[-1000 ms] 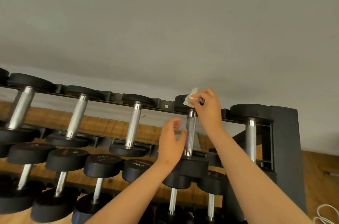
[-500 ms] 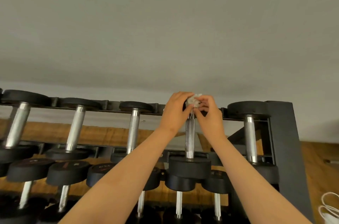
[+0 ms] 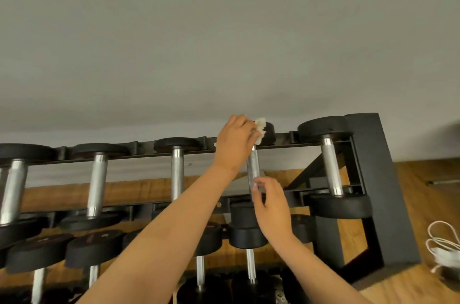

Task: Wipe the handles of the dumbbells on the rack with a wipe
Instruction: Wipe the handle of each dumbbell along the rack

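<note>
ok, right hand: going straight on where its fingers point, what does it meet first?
The chrome handle directly ahead. The right hand has its fingers nearly on it; whether they touch is unclear from this view.

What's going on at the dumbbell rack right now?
A person is wiping dumbbell handles on the top row of the rack. The left hand grips a crumpled white wipe at the top end of the handle of the second dumbbell from the right. The right hand is at that handle's lower end; whether it grips is unclear.
</note>
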Available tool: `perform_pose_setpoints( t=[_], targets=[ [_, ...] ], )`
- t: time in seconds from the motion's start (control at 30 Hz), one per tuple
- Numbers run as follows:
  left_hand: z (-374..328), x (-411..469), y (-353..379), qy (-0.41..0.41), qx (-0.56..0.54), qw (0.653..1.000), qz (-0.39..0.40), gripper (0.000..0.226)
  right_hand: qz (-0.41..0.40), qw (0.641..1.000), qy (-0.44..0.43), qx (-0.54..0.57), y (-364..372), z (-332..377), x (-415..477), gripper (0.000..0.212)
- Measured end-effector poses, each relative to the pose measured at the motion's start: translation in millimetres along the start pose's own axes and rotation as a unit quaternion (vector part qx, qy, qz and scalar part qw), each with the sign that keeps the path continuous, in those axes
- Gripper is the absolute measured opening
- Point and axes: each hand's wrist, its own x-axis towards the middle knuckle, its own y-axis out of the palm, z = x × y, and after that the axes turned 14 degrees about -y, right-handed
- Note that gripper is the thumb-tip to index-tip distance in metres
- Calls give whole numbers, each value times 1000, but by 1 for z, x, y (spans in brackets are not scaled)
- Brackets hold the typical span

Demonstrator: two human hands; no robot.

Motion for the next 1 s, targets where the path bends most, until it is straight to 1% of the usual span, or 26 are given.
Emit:
perform_pose_setpoints(
  t=[0.03,0.1,0.17,0.3,0.4,0.5,0.6,0.67,0.77,0.9,1.0],
  targets=[
    [1,2,0,6,7,1000,-1,13,5,999,-22,-45,3,0,-3,16],
    [3,7,-1,14,12,1000,7,17,27,987,-83,-137,5,-1,-5,26],
    [3,12,-4,9,3,1000,15,22,36,979,-109,-169,5,-2,-4,33],
    [8,9,-4,9,-21,1000,14,12,39,986,-99,-129,3,-9,-6,30],
    [15,-4,0,-4,-37,999,16,17,78,979,-123,-145,-1,-15,-4,30],
    [20,-1,0,-39,-61,997,24,21,81,967,-149,-188,-1,-15,-4,28],
    [20,5,2,-87,-105,991,12,18,71,966,-158,-192,0,-14,-4,26],
    [19,-6,4,-100,-119,988,-3,17,68,966,-162,-190,1,-15,-5,25],
    [22,-24,7,-94,-121,988,-3,21,62,968,-160,-184,1,-15,-5,24],
    [23,-3,3,-92,-126,988,21,19,54,973,-144,-173,3,-16,-6,23],
    [20,0,2,-88,-141,986,17,18,48,977,-127,-165,4,-16,-6,24]
  ],
)
